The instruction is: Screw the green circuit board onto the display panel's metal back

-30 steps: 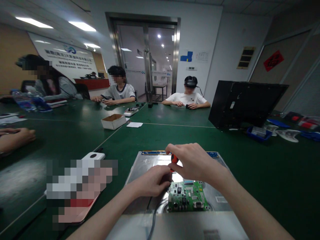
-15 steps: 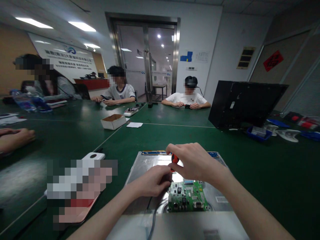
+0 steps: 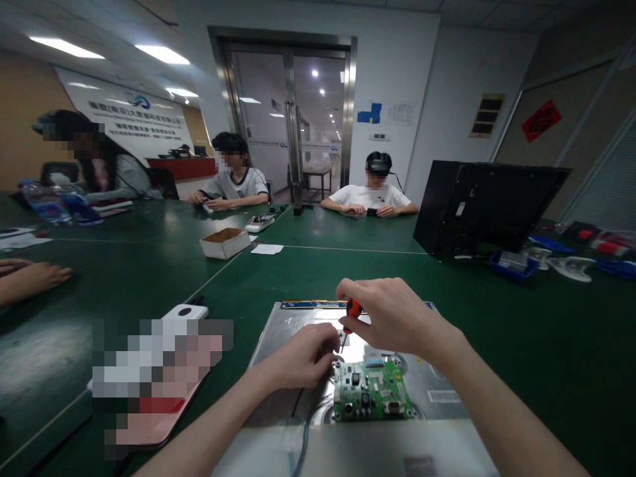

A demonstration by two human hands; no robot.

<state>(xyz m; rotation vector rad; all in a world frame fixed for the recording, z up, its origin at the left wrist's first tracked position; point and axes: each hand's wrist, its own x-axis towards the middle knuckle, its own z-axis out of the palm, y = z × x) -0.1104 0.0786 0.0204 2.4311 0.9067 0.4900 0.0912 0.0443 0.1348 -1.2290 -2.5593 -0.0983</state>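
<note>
A silvery metal panel [image 3: 293,324] lies flat on the green table in front of me, with a green circuit board [image 3: 371,392] fixed on it. My right hand [image 3: 392,317] is closed around an orange-handled screwdriver [image 3: 350,311], whose tip hangs just above the board's upper left corner. My left hand [image 3: 303,358] rests on the panel beside that corner, fingers curled and pinched at the spot under the tip. What it pinches is too small to see. A grey cable [image 3: 301,437] runs from the board toward me.
A black monitor [image 3: 484,205] stands at the right rear, with a blue tray [image 3: 514,265] and loose parts beside it. A small cardboard box [image 3: 224,242] sits mid-table. A white device [image 3: 186,311] lies left of the panel. Several people sit around the table; another person's hand [image 3: 34,277] rests at left.
My right hand has lifted the screwdriver slightly up and to the right, so its shaft and tip now show above the board corner. My left hand has barely moved.
</note>
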